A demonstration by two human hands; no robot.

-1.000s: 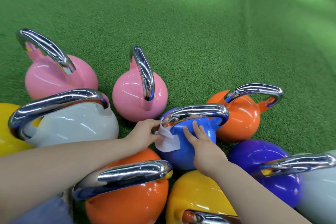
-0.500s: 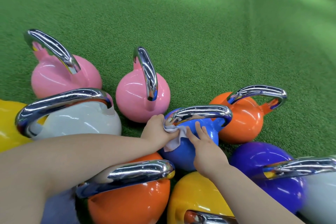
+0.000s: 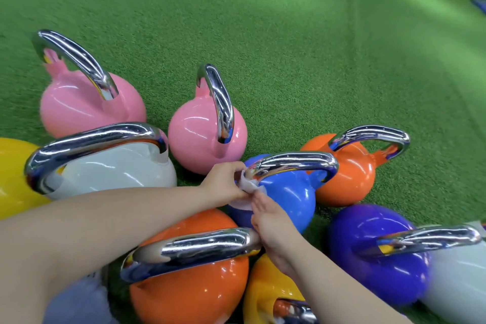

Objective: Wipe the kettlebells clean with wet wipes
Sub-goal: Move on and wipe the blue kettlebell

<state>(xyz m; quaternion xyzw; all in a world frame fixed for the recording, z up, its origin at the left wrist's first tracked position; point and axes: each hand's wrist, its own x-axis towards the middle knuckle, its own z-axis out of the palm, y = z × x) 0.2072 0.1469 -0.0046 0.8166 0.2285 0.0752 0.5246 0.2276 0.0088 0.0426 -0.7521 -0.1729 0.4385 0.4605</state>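
Right hand [image 3: 273,221], at 6 o'clock of the glossy blue kettlebell [image 3: 288,197]: fingers together, tips touching the crumpled white wet wipe [image 3: 248,187]. Left hand [image 3: 223,181]: fingers curled, clamping the wipe against the near end of the kettlebell's chrome handle [image 3: 292,163]. The wipe is largely hidden between both hands. The kettlebell stands upright on green artificial turf [image 3: 289,47], mid-cluster, between orange kettlebells at 2 and 7 o'clock.

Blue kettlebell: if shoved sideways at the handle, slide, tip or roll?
Blue kettlebell looks like heavy, solid metal, so it probably resists. The turf likely grips its base, so little sliding. The round body may rock, but the orange kettlebell close beside it should stop any roll.
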